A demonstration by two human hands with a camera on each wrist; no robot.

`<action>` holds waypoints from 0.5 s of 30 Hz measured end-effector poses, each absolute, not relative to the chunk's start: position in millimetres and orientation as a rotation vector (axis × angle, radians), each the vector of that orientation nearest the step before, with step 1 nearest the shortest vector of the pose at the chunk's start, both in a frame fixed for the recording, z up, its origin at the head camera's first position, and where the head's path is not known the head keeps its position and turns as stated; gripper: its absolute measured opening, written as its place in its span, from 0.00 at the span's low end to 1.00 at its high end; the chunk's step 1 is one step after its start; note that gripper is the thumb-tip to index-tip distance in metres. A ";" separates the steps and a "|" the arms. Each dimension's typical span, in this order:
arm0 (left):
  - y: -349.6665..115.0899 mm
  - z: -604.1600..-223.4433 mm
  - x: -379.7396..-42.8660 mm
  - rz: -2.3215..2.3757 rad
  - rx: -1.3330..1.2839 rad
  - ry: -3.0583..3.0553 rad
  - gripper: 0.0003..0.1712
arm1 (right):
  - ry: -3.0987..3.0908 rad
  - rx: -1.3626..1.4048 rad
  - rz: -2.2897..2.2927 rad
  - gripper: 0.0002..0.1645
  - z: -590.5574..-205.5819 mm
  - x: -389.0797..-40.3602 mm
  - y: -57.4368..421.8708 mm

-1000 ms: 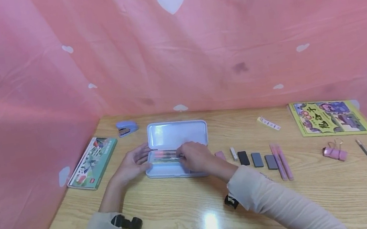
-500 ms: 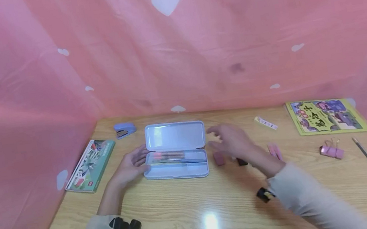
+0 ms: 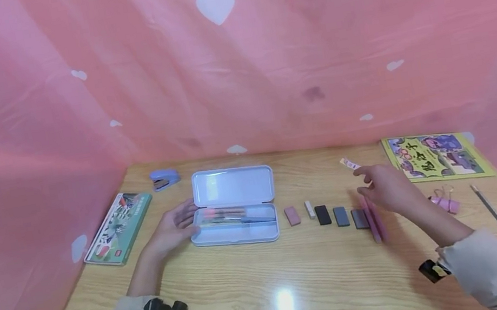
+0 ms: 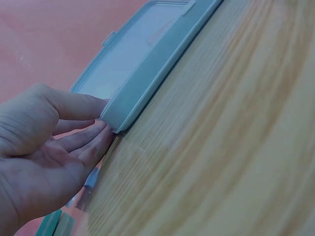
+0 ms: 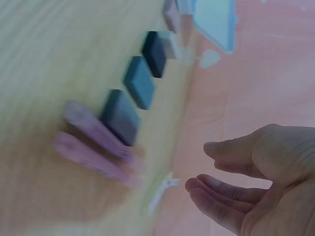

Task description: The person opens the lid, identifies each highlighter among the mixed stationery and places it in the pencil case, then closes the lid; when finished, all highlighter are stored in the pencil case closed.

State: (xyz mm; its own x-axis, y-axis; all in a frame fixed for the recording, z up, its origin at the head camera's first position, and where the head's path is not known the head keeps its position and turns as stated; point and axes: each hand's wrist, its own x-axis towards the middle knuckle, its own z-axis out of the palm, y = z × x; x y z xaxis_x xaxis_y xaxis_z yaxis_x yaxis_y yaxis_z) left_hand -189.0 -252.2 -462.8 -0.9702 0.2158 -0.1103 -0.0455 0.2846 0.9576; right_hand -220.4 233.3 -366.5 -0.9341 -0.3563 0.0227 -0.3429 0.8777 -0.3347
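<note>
Bracing the open case (image 3: 235, 222) with our left hand (image 3: 173, 228), fingers flat on its end. Our right hand (image 3: 382, 188) is hovering empty, fingers loose, above the pink pens (image 3: 372, 217); we're risking scattering the erasers (image 3: 322, 215) alongside.

— Where is my left hand (image 3: 173, 229)?

— I see it low at the left, palm turned inward, fingers (image 4: 81, 140) straight and relaxed, forearm in a beige sleeve.

— And my right hand (image 3: 384, 188)?

— Raised at the right, empty, fingers (image 5: 216, 189) loosely spread and slightly bent, arm stretched forward.
</note>
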 end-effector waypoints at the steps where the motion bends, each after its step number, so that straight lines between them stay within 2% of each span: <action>1: -252.6 -463.1 -189.0 1.754 0.156 2.332 0.44 | 2.994 -0.544 -0.526 0.22 -370.7 -220.7 233.8; 5: -252.7 -464.7 -189.5 1.772 0.151 2.320 0.44 | 2.967 -0.486 -0.497 0.20 -388.2 -221.2 233.8; 10: -252.4 -466.2 -190.3 1.781 0.162 2.311 0.44 | 2.980 -0.387 -0.441 0.11 -403.5 -220.7 235.6; 15: -254.4 -466.9 -191.0 1.800 0.185 2.298 0.44 | 2.925 -0.262 -0.453 0.19 -408.2 -221.0 237.1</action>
State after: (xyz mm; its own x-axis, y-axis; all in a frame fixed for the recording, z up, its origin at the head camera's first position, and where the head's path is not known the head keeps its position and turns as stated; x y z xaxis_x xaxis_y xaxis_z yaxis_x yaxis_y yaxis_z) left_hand -191.0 -254.4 -466.9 -0.9687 0.2306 -0.0916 -0.0337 0.2437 0.9693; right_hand -221.0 237.1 -408.2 -0.9702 -0.1981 -0.1395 -0.1466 0.9384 -0.3128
